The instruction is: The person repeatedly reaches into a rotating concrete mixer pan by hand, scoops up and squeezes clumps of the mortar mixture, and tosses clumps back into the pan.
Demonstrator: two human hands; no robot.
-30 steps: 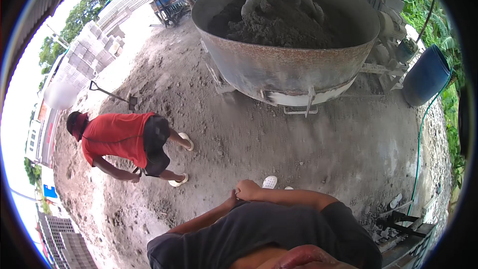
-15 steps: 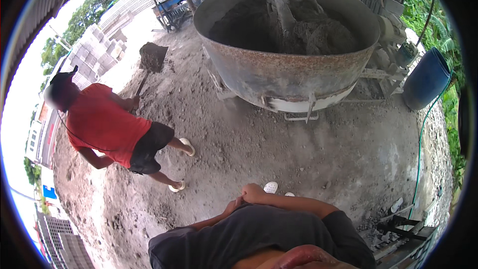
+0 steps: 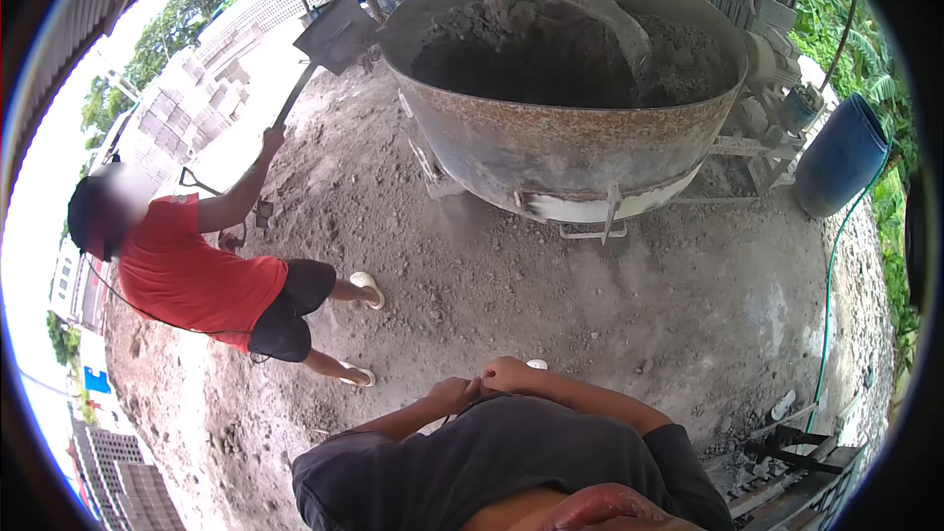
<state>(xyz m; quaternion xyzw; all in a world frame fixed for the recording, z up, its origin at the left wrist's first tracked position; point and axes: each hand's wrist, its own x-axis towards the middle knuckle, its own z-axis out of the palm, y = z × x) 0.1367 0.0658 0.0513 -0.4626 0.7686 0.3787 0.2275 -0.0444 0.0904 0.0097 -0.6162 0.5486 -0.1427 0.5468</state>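
My left hand (image 3: 454, 394) and my right hand (image 3: 505, 375) are close together in front of my waist, at the hem of my dark shirt (image 3: 492, 452). The fingers of both are curled in; whatever they may hold is hidden. Ahead stands a large round pan mixer (image 3: 570, 152) with a rusty rim, grey mix (image 3: 492, 20) inside and a mixing arm (image 3: 619, 25) across it. On the left, a co-worker in a red shirt (image 3: 206, 275) raises a shovel (image 3: 336, 34) beside the mixer's left rim; its blade looks bare.
A blue barrel (image 3: 841, 157) stands right of the mixer, with a green hose (image 3: 831, 295) running along the ground. Loose grey material (image 3: 334, 177) covers the ground at left. Stacked blocks (image 3: 182, 113) stand beyond. Metal pieces (image 3: 796, 452) lie at lower right.
The co-worker has lifted the shovel toward the mixer's rim; its load is gone from the blade. Inside the mixer, the arm and mix have shifted. My hands stay together, the left slightly higher.
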